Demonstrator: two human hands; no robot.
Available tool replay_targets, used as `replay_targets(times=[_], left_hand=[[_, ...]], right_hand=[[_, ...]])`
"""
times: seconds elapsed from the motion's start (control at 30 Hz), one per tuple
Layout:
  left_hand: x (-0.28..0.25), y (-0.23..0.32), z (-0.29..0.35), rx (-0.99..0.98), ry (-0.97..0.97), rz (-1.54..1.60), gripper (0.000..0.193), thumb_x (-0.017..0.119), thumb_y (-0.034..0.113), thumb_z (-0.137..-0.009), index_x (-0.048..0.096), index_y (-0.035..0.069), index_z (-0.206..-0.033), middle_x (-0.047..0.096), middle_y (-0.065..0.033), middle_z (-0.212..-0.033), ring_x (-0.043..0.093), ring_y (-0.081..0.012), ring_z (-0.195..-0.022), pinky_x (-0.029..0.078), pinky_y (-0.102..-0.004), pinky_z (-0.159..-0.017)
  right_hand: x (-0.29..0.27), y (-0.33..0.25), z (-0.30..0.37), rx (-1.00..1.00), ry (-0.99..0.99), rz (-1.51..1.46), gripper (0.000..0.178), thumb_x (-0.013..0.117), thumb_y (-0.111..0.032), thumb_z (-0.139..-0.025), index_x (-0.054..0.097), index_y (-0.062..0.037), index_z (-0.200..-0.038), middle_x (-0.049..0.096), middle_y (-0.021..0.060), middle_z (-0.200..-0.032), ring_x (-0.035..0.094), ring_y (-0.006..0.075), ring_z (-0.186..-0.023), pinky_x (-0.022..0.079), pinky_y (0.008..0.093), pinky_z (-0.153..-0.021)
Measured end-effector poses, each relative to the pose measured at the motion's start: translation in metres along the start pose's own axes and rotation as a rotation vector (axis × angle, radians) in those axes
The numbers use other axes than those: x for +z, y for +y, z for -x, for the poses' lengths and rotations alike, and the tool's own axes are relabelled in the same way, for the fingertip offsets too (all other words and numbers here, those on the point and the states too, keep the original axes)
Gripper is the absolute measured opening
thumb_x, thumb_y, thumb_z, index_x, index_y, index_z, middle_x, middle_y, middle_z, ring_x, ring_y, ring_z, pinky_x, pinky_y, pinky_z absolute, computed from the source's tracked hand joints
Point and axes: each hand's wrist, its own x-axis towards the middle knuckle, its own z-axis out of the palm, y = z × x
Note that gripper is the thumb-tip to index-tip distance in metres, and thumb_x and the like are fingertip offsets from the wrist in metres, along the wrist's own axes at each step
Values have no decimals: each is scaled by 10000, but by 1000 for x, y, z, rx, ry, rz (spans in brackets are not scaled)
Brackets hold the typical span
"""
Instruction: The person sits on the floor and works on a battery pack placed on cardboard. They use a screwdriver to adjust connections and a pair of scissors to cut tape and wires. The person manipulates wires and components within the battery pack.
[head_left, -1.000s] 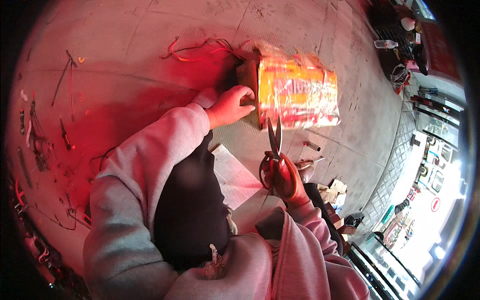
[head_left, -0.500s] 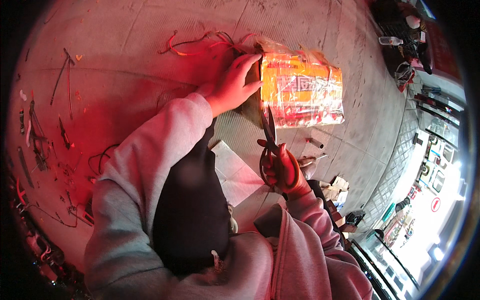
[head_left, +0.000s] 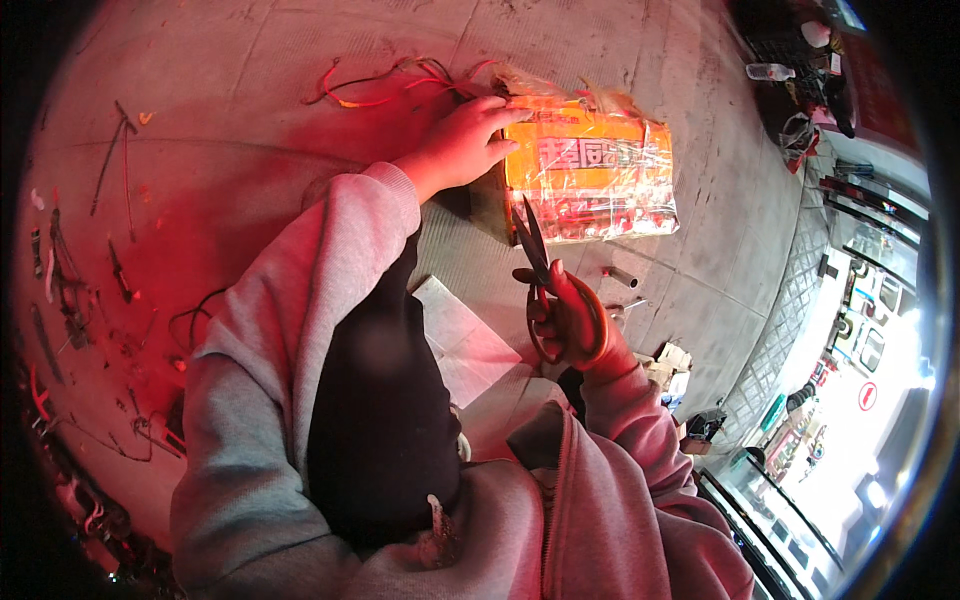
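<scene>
A box wrapped in orange and red printing and clear tape lies on the floor ahead of me. Its tape and wrapping look torn along the far edge. My left hand grips its left end, fingers over the upper corner and thumb lower against the side. In my right hand is a pair of scissors, fingers through the loop handles. The blades point away from me, slightly apart, with tips by the box's near left corner. Whether they touch it I cannot tell. Wires lie beyond my left hand.
A pale flat sheet lies beside my dark-trousered leg. Right of the scissors is a short metal tube. Tools and wire scraps litter the floor at left. Small cartons stand at right, near a brightly lit glass display case.
The scissors' blades have spread a little and tilted further left. The box and my left hand appear slightly further left in the picture, as does the whole scene. My left hand keeps its hold.
</scene>
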Motion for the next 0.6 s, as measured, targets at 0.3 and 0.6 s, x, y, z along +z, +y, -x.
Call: replay_targets(times=[0.3,0.6], left_hand=[[7,-10,-4,28,10,93,417,610,165,-923,587,140,-1339,537,-181,-1351,514,-346,-1261,416,-394,-1072],[8,-11,-8,-16,-34,70,436,568,113,-939,558,130,-1375,545,-170,-1356,523,-327,-1255,405,-391,-1083]], right_hand=[[9,-13,-3,-5,50,113,576,600,-552,-940,573,-33,-1190,430,-57,-654,350,24,-439,269,191,-381],[13,23,-43,-531,527,975,528,711,-487,-869,658,35,-928,605,188,-702,574,292,-643,482,425,-649]])
